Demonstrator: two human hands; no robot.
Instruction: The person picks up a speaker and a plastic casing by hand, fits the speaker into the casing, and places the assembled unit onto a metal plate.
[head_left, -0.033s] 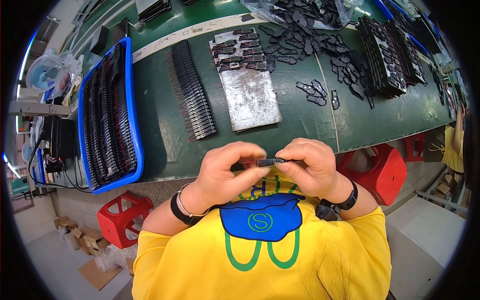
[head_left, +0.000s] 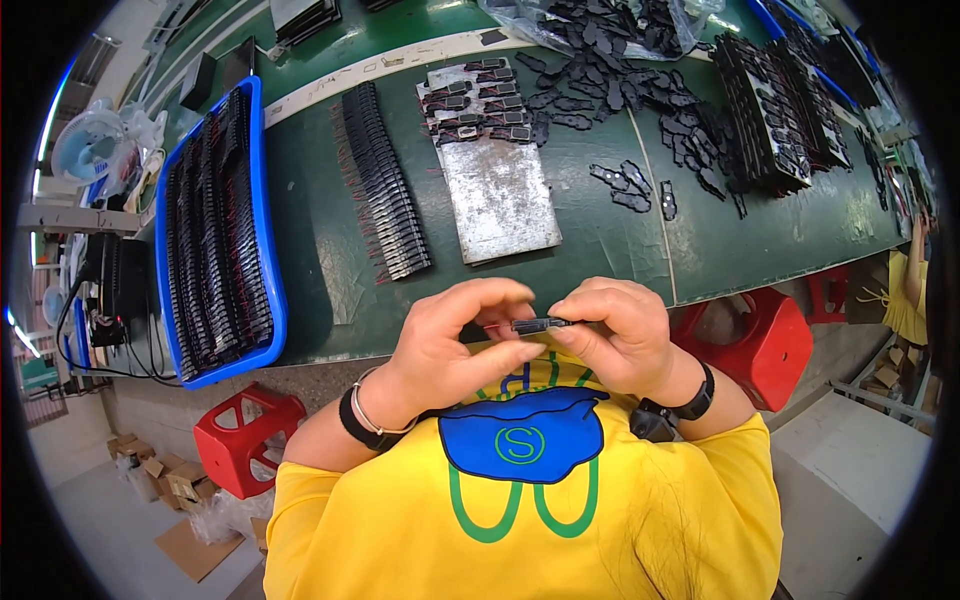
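Observation:
Just past the table's near edge, in front of my chest, a slim black module with a red wire (head_left: 533, 325) is held level. The thumb and fingertips of my right hand (head_left: 625, 330) pinch its right end. My left hand (head_left: 455, 345) curves around the other end, thumb and forefinger apart, with the red wire reaching between them. Beyond my hands lies a worn metal plate (head_left: 500, 205) bearing several black modules (head_left: 465, 118) at its far end. Left of the plate, a long row of similar wired modules (head_left: 385, 185) lies packed side by side.
A blue tray (head_left: 273, 290) filled with rows of black modules stands at the left. Loose flat black pieces (head_left: 625, 185) and a larger heap (head_left: 610, 85) lie right of the plate. Stacked loaded plates (head_left: 765, 120) stand farther right. Red stools (head_left: 765, 345) are beside the table.
My left thumb has drawn slightly away from the module, widening the gap to the forefinger. My right hand keeps its pinch in almost the same place.

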